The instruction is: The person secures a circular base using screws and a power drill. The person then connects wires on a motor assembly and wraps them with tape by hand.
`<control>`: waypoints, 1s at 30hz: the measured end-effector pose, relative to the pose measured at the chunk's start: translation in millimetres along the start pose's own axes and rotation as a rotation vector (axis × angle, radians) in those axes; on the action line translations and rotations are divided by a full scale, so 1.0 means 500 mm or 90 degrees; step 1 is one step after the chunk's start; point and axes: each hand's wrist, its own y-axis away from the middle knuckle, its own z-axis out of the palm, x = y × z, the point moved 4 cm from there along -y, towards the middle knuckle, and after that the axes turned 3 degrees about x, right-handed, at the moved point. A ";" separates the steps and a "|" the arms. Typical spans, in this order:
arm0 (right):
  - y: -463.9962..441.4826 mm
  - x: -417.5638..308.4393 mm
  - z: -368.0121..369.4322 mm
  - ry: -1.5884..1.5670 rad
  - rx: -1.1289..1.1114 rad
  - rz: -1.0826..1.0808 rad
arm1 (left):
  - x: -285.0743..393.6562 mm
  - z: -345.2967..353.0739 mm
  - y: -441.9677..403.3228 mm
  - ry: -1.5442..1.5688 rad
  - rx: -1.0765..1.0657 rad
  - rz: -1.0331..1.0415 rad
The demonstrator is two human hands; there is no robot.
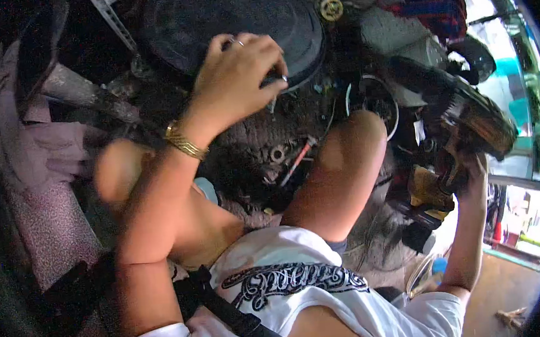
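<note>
My left hand (241, 75), with a gold bracelet at the wrist, is raised in front of a round black seat-like disc (230, 11). Its fingers are curled toward the thumb, and I cannot make out what is between them. Off to the right, my right hand (473, 168) is closed round a dark, bulky object with brown patches (488, 124), whose kind is unclear. A red-handled hammer (298, 163) lies on the dirty ground between my legs, beside a small metal ring (277, 154).
A brass-coloured wheel (332, 9) lies past the black disc. Beyond my bent knee is a round white rim (396, 109). Dark metal parts crowd the ground. Grey cloth (56, 145) hangs on the left, and a wooden board (512, 292) is at lower right.
</note>
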 end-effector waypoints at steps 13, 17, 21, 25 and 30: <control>-0.011 -0.153 0.275 0.205 -0.278 0.013 | -0.004 -0.022 0.012 0.039 0.073 0.016; -0.012 -0.162 0.306 0.207 -0.319 0.016 | -0.004 -0.024 0.015 0.031 0.040 0.016; -0.013 -0.168 0.312 0.263 -0.318 0.043 | -0.004 -0.020 0.016 0.037 -0.023 0.002; -0.006 -0.175 0.329 0.257 -0.355 0.034 | -0.004 -0.015 0.016 0.021 -0.006 0.004; -0.011 -0.174 0.318 0.306 -0.333 0.041 | 0.000 -0.014 0.013 0.019 -0.013 -0.004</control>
